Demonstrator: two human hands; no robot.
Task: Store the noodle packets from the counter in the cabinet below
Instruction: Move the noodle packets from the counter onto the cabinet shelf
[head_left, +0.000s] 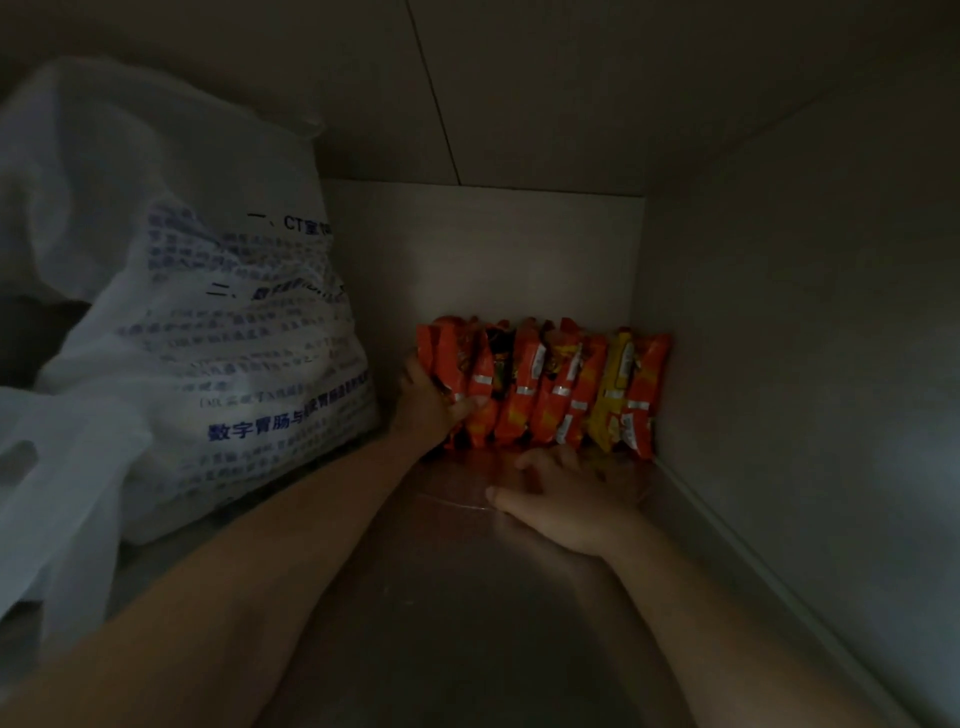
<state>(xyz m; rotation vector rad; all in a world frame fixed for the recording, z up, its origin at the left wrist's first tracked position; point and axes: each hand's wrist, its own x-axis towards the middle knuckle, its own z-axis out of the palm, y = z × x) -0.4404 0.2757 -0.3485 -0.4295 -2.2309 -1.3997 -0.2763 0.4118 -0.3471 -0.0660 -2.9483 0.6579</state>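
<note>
Several orange-red noodle packets (540, 387), with one yellow packet (615, 395) among them, stand on edge in a row against the back wall of the dim cabinet (488, 249). My left hand (428, 400) grips the leftmost packet of the row, thumb across its front. My right hand (566, 499) lies flat on the cabinet floor (467, 597) just in front of the row, fingers spread, holding nothing.
A large white plastic bag (171, 312) with blue printed text fills the left side of the cabinet, close to my left forearm. The right side wall (805, 364) stands next to the last packet. Bare floor stretches in front of the row.
</note>
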